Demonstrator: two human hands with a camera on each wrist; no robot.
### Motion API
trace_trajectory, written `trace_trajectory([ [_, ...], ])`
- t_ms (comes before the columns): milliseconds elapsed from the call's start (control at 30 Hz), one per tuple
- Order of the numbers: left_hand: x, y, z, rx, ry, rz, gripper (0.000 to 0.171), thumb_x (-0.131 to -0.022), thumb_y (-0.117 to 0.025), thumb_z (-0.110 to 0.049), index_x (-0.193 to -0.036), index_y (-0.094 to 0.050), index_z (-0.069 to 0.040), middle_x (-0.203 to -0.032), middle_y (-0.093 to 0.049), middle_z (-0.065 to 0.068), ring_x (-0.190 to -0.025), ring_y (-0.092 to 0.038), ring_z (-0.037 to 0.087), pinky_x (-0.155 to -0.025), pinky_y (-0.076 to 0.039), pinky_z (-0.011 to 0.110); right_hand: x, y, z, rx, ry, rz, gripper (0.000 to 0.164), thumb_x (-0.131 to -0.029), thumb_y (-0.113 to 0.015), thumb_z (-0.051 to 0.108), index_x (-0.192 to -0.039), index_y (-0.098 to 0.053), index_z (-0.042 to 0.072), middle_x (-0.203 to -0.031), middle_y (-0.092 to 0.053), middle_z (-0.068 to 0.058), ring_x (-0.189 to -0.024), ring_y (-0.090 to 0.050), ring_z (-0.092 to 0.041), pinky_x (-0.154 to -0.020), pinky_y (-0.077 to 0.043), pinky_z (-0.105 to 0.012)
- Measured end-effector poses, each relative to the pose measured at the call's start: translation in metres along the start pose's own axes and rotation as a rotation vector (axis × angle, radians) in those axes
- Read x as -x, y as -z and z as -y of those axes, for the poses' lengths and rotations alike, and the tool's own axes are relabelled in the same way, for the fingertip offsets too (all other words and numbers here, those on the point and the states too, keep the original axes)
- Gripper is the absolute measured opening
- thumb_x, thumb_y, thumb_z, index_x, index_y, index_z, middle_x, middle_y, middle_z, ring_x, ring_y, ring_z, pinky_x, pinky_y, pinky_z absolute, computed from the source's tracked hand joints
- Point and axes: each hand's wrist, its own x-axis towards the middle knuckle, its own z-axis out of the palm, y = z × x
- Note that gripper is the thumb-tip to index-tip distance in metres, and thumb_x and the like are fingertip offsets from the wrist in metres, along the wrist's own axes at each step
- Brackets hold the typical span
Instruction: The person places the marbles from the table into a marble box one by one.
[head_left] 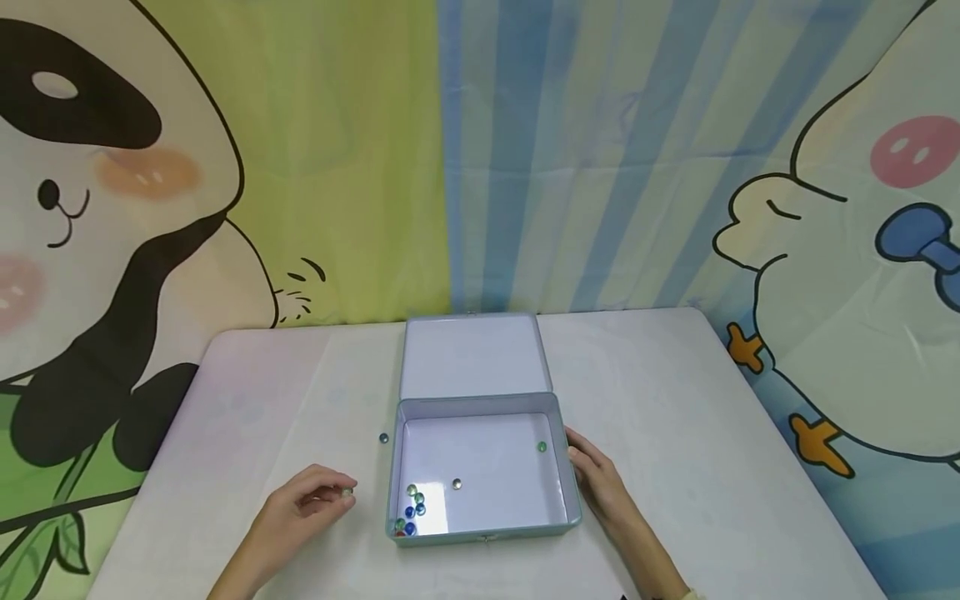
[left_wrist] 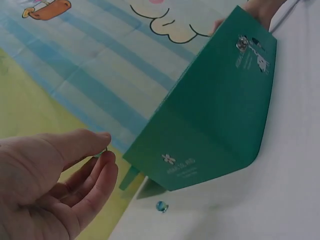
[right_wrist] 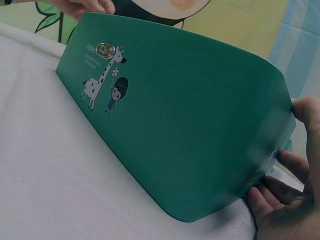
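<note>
My left hand (head_left: 296,514) pinches a small glass marble (head_left: 347,492) between thumb and fingertips, left of an open tin box (head_left: 483,540). The left wrist view shows this marble mostly hidden by the fingers. My right hand (head_left: 603,487) rests against the outside of the box's right wall. In the right wrist view its fingertips (right_wrist: 259,196) touch the green side (right_wrist: 200,125). Inside the box, several blue and green marbles (head_left: 410,512) gather at the near left corner. A clear marble (head_left: 457,483) lies near the middle and a green marble (head_left: 542,447) at the right.
A blue-green marble (head_left: 384,437) lies on the white tablecloth (head_left: 315,417) just outside the box's left wall. The hinged lid (head_left: 476,358) is folded back toward the wall. Behind the table hangs a cartoon-printed curtain (head_left: 570,150).
</note>
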Motion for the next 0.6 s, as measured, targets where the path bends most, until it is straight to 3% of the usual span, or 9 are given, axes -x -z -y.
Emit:
trace_trajectory([
  [233, 0.006, -0.007, -0.016, 0.017, -0.094, 0.011, 0.014, -0.085, -0.074, -0.018, -0.098, -0.069, -0.017, -0.099, -0.063, -0.006, -0.082, -0.062, 0.004, -0.075, -0.055, 0.017, -0.001, 0.001, -0.001, -0.012, -0.002, 0.011, 0.058, -0.097, -0.052, 0.023, -0.147, -0.035, -0.002, -0.156, -0.031, -0.021, -0.147, -0.024, -0.036, -0.092, -0.038, -0.003],
  [467, 0.008, -0.005, -0.021, -0.016, -0.1, 0.0, 0.014, -0.085, -0.075, -0.018, -0.097, -0.07, -0.021, -0.099, -0.062, -0.006, -0.08, -0.061, 0.002, -0.074, -0.056, 0.017, 0.0, 0.002, -0.001, -0.014, -0.001, 0.008, 0.058, -0.098, -0.052, 0.023, -0.147, -0.035, -0.002, -0.156, -0.032, -0.021, -0.147, -0.024, -0.036, -0.092, -0.038, -0.002],
  [600, 0.006, 0.0, -0.023, 0.007, -0.145, 0.018, 0.014, -0.085, -0.074, -0.015, -0.098, -0.07, -0.02, -0.099, -0.062, -0.005, -0.081, -0.062, 0.004, -0.073, -0.057, 0.018, -0.001, 0.001, -0.001, -0.02, -0.002, 0.011, 0.059, -0.097, -0.052, 0.024, -0.147, -0.035, -0.002, -0.156, -0.031, -0.021, -0.147, -0.024, -0.036, -0.092, -0.038, -0.003],
])
